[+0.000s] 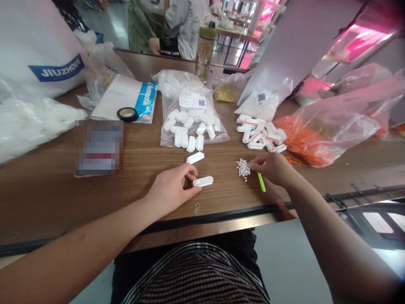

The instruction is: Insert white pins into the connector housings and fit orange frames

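My left hand (177, 185) grips one end of a white connector housing (203, 181), whose rows of small holes face up. Just beyond it on the table lies another white housing (195, 157). At the right edge of a pile of tiny white plastic pieces (243, 168), my right hand (268, 166) has thumb and forefinger close together; whether a piece is between them is too small to tell. A yellow-green stick (261, 182) lies beside that hand. Behind it sits a heap of white housings with orange strips (261, 134).
Around the wooden table (139, 147) are a clear bag of white housings (193, 114), a bag of orange parts (316, 139), a notebook (120, 97) with black tape (127, 114), a blurred phone-like object (99, 147) and a bottle (205, 55). Another person (180, 25) sits beyond.
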Motion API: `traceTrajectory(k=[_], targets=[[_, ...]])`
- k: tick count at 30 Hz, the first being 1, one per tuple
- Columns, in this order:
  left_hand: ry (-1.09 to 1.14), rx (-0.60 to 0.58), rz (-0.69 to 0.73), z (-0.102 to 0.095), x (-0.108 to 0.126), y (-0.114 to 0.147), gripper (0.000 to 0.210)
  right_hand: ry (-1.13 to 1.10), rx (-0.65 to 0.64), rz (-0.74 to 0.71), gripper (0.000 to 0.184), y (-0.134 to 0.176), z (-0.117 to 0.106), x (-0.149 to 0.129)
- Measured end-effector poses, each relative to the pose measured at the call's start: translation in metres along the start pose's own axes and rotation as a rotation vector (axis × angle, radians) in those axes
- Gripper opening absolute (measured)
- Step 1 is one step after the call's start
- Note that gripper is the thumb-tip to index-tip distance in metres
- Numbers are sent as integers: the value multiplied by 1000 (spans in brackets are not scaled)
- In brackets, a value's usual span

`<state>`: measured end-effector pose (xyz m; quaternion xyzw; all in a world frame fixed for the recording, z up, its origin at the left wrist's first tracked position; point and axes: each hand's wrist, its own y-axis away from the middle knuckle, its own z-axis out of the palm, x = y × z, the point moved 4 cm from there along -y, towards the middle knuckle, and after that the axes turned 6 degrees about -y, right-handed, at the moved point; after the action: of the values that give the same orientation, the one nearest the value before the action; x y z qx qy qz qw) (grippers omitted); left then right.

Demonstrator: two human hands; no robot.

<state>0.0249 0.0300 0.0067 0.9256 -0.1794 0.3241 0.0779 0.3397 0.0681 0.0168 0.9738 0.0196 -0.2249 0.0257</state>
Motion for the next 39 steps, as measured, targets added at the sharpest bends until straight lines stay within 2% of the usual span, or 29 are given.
traceTrajectory(k=[4,7,9,11,14,18,31,36,39], targets=[[5,-13,-1,0,1,0,24,-22,-33,18,16,-6,-2,1],[11,2,17,-1,3,0,23,-68,20,40,13,-4,-7,-8],[20,10,18,-1,4,1,24,-120,72,19,13,2,-8,-24],[21,13,13,-1,3,1,24,-214,76,-68,14,10,-3,-49],[-2,18,33,-1,4,1,20,-362,-34,-294,11,22,17,-96],[-8,25,84,-1,4,1,12,-356,-152,-458,9,27,43,-134],[-21,31,100,0,4,1,10,-58,-88,-632,14,27,50,-154],[-37,28,91,-1,4,1,13,15,-99,-717,14,32,45,-157],[-29,28,89,-1,4,1,13,3,-79,-721,15,35,41,-154]])
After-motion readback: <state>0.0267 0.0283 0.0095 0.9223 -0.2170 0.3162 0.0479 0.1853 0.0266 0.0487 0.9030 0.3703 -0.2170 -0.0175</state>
